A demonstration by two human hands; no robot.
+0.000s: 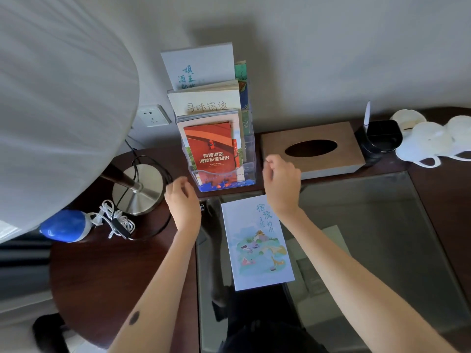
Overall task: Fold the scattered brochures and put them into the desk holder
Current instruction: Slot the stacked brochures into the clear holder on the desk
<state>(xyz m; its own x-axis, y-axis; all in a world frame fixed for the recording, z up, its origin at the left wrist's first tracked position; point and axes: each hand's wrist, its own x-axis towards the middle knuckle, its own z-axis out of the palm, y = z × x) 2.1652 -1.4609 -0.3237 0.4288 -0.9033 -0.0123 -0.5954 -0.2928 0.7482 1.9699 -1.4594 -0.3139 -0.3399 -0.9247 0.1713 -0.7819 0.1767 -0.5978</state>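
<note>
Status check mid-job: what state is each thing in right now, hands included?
Desk holder: upright, tiers holding brochures.
Red brochure: folded, upright in the front tier.
Pale blue brochure: folded, flat on the glass top, outside the holder.
Left hand: empty, fingers loosely curled, left of the holder.
Right hand: empty, fingers loosely curled, right of the holder.
Tissue box: no tissue sticking out.
Wall socket: nothing plugged in.

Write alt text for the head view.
Left hand and right hand hover empty either side of a clear desk holder whose front pocket holds a red brochure. A pale blue brochure lies flat on the glass desktop in front of it.
</note>
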